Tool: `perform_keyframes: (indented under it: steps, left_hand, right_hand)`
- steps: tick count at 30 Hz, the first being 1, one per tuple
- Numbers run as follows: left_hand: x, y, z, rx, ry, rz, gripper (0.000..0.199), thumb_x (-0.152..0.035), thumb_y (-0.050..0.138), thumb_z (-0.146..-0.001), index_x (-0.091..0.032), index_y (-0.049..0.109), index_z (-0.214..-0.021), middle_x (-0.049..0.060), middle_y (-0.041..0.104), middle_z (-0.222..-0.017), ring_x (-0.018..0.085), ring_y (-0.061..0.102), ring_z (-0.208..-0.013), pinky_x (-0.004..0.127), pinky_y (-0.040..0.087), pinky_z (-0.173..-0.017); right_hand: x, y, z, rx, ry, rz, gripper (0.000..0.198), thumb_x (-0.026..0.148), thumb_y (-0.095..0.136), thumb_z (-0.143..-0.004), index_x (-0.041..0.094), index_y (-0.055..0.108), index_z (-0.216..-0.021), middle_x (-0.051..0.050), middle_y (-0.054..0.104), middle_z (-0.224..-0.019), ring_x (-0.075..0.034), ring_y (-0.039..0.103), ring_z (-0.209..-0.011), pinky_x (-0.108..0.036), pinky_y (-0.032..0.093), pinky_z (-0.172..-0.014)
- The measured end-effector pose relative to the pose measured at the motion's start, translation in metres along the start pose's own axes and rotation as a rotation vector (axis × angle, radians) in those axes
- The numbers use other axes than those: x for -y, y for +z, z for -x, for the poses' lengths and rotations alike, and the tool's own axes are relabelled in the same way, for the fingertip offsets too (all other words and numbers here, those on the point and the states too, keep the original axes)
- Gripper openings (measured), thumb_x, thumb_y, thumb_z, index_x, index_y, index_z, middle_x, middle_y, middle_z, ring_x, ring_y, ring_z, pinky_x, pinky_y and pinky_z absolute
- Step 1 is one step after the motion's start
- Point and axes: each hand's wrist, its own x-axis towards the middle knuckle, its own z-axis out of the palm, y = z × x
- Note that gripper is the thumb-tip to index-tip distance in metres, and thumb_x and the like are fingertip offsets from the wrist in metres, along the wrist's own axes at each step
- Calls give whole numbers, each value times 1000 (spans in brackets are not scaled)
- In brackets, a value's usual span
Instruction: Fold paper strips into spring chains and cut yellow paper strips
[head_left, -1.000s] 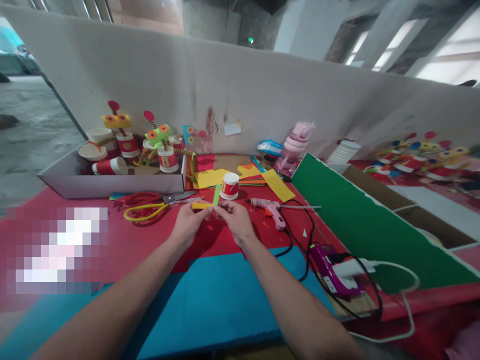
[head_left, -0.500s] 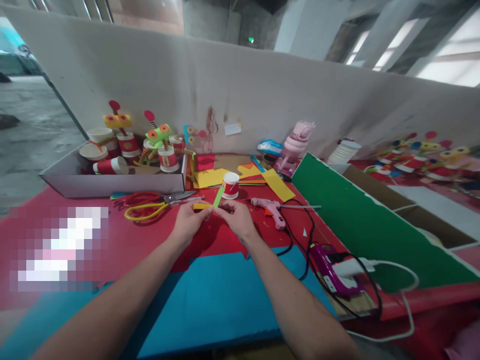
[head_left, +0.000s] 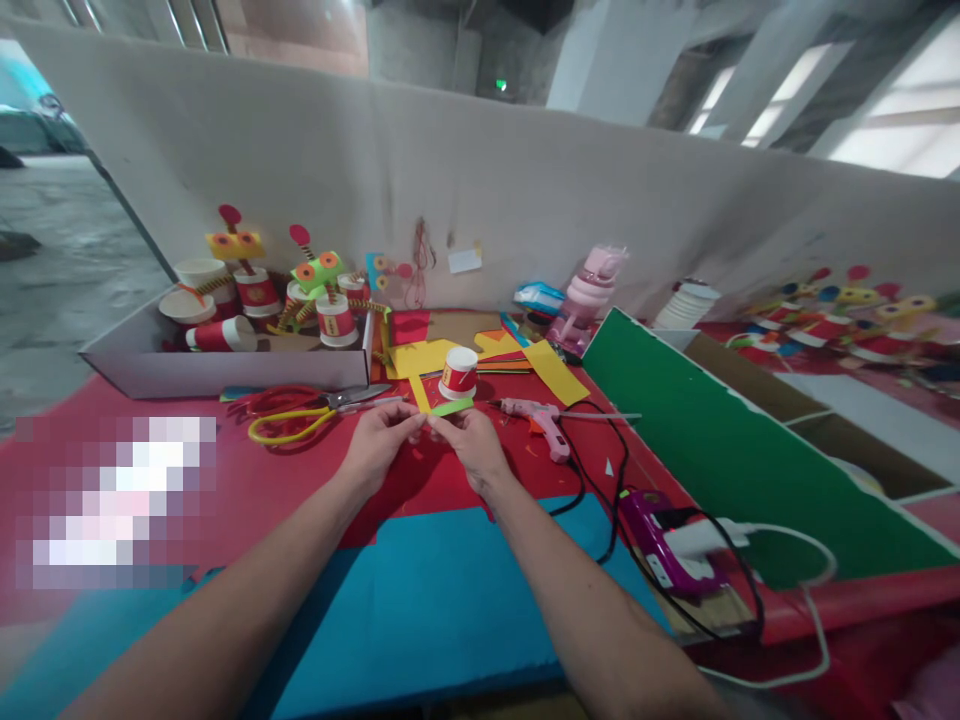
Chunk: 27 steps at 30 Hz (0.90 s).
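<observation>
My left hand and my right hand meet fingertip to fingertip over the red tabletop. Pinched between them are two paper strips that cross at the fingers. A yellow strip points up and away, and a green strip lies out to the right above my right hand. Both hands are closed; how the strips join is hidden by the fingers. Just beyond stands a red and white paper cup, upside down. A pink glue gun lies to the right of my right hand, and yellow-handled scissors lie left of my left hand.
A white box at the left holds cups and paper-cup figures. Yellow paper lies behind the cup. On the right are a green panel, a purple power strip and black cables. Blue sheet covers the front.
The strips have turned clockwise between my fingers: the green one swung from upright to the right, the yellow one from leftward to upward. My hands stay in nearly the same place.
</observation>
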Motion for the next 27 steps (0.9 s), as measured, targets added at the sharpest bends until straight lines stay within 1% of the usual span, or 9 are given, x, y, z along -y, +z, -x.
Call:
perform_keyframes:
  steps: [4, 10, 14, 17, 20, 24, 27]
  left_hand:
    - [0, -1, 0, -5, 27, -63, 22, -32, 74, -68, -13, 66, -72, -1, 58, -57, 9, 49, -53, 21, 38, -54]
    - [0, 2, 1, 38, -10, 66, 24, -32, 76, -67, -13, 66, -78, -1, 59, -60, 8, 49, -53, 21, 40, -55]
    - [-2, 3, 1, 3, -10, 49, 24, -32, 77, -66, -13, 65, -73, -1, 57, -56, 8, 49, -51, 21, 39, -53]
    - [-3, 2, 0, -20, -20, 82, 23, -31, 77, -65, -13, 64, -69, -2, 57, -54, 7, 48, -50, 20, 38, -52]
    - [-6, 3, -1, -30, -60, 152, 24, -30, 79, -62, -12, 64, -70, -2, 58, -55, 7, 48, -50, 19, 37, -51]
    - [-7, 4, 0, -6, -76, 175, 25, -29, 80, -61, -12, 65, -71, 0, 60, -61, 7, 50, -51, 20, 39, -53]
    - [-6, 4, 0, 0, -63, 149, 24, -30, 79, -62, -13, 66, -72, -1, 60, -60, 7, 50, -51, 20, 39, -53]
  right_hand:
    - [0, -3, -1, 3, -18, 33, 23, 34, 73, -64, 14, 70, -76, -2, 69, -70, -15, 60, -65, -27, 46, -66]
    - [-3, -1, 0, -40, -64, 26, 21, 34, 71, -66, 14, 70, -74, -2, 69, -69, -14, 60, -64, -26, 45, -64]
    - [0, 1, 1, -33, -54, 23, 18, 33, 71, -65, 16, 70, -73, -2, 70, -72, -16, 61, -67, -28, 46, -68]
    - [5, 0, 0, 32, -20, -40, 17, 28, 72, -61, 17, 70, -74, -2, 70, -74, -17, 62, -70, -30, 47, -72]
    - [8, -1, 0, 66, 49, -169, 19, 25, 74, -56, 17, 71, -73, -1, 68, -70, -15, 60, -67, -30, 48, -72]
    - [8, -1, 1, 61, 97, -250, 24, 31, 79, -55, 17, 70, -72, -1, 67, -70, -14, 59, -66, -31, 50, -74]
    - [5, 0, 1, 51, 107, -273, 30, 33, 82, -52, 18, 70, -75, -1, 68, -72, -14, 59, -67, -32, 51, -75]
